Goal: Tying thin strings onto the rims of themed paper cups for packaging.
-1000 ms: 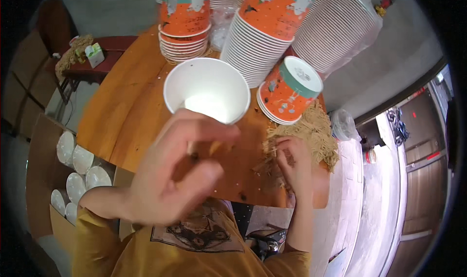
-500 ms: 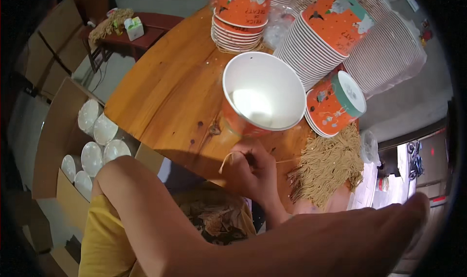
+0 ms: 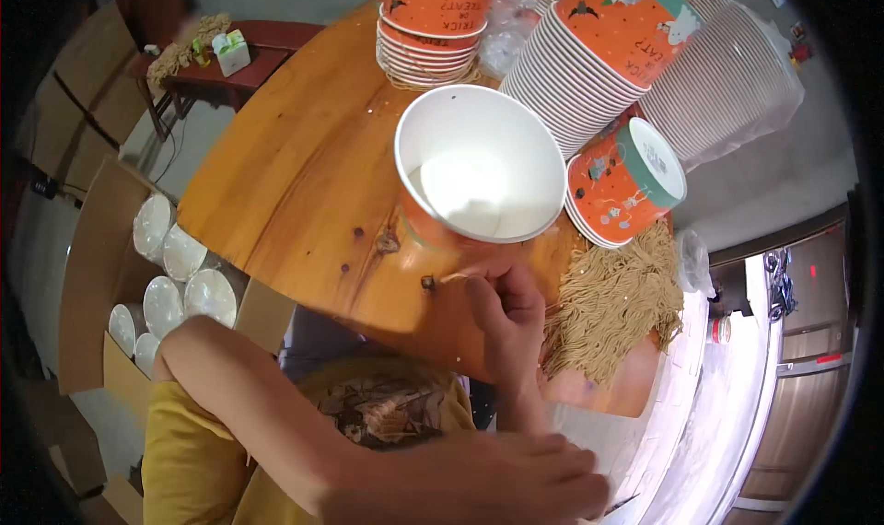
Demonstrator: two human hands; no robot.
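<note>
A thin tan strand point(image 3: 455, 276) sticks out from the pinched fingertips of my right hand point(image 3: 508, 311), over the table's near edge. Just beyond that hand stands a large paper bucket point(image 3: 428, 216), white inside and orange outside, its mouth tilted toward me. My left arm crosses low in front of my body. At its end, my left hand point(image 3: 516, 479) is smeared by motion, so its grip does not show. Close to its fingers is a thin dark pointed thing point(image 3: 623, 504) that I cannot make out.
On the wooden table point(image 3: 276, 184) lie a heap of tan strands point(image 3: 617, 304), an overturned orange bucket point(image 3: 612, 189) and nested bucket stacks point(image 3: 575, 74). A carton point(image 3: 87, 285) of wrapped white round items stands at left. Behind is a red bench point(image 3: 276, 37).
My left hand has swung from the far right back toward the lower middle. My right hand has shifted slightly right, still pinching the strand. The whole view has shifted a little.
</note>
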